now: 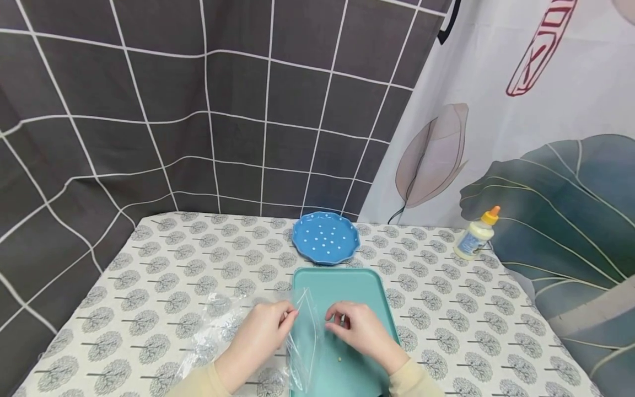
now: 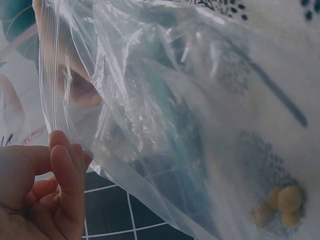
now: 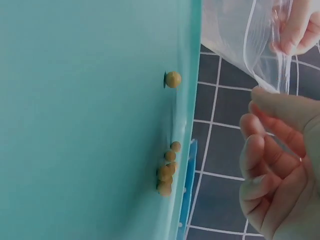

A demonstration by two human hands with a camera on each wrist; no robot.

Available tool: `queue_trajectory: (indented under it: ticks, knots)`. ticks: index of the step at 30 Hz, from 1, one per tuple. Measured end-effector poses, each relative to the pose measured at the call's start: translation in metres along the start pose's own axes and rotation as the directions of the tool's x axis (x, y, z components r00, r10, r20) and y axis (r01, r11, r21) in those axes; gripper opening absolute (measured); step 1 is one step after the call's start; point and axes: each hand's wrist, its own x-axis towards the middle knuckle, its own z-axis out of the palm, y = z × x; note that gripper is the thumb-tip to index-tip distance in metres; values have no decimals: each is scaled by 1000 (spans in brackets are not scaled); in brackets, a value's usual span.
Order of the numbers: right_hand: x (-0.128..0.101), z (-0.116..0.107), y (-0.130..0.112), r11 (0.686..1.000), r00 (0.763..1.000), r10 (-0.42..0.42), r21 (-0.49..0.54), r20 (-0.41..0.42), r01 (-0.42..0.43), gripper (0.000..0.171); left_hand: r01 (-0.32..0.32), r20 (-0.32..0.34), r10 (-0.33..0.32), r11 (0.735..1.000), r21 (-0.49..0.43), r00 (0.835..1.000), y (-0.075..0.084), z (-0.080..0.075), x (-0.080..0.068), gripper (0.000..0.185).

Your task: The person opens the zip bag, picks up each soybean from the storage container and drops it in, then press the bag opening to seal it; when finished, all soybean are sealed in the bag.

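Plastic bag (image 1: 302,331), a clear zip one, is held up over the left edge of the teal tray (image 1: 347,284) on the desk (image 1: 149,275). Left hand (image 1: 260,331) has its fingers (image 2: 65,165) pinched on one side of the bag's mouth, and the right hand (image 1: 359,328) pinches the other side, thumb against curled fingers (image 3: 260,160). A few small yellow beans (image 3: 167,172) sit against the tray's rim, plus some inside the bag. Blue dotted plate (image 1: 326,237) sits just behind the tray, glue bottle (image 1: 477,234) well off to the right.
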Motion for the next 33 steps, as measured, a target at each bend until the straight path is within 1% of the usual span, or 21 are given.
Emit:
queue_trajectory:
  ticks: [5,9,17,24,33]
  knots:
    - [1,-2,6,998,998,52,-43,30,-51,8,-3,2,3,1000,-7,1000,-1,0,0,7]
    - [2,-2,13,994,996,86,-77,38,-83,8,1,3,-1,1000,-6,1000,-1,0,0,8]
    - [1,-3,23,978,985,164,-140,62,-154,9,-3,9,3,1000,-7,1000,-1,0,-1,8]
    - [1,-4,26,971,978,187,-170,98,-168,11,-5,3,5,1000,-7,1000,0,-1,0,8]
    - [4,0,27,969,981,167,-204,103,-143,11,1,15,0,1000,-1,1000,1,-1,-1,8]
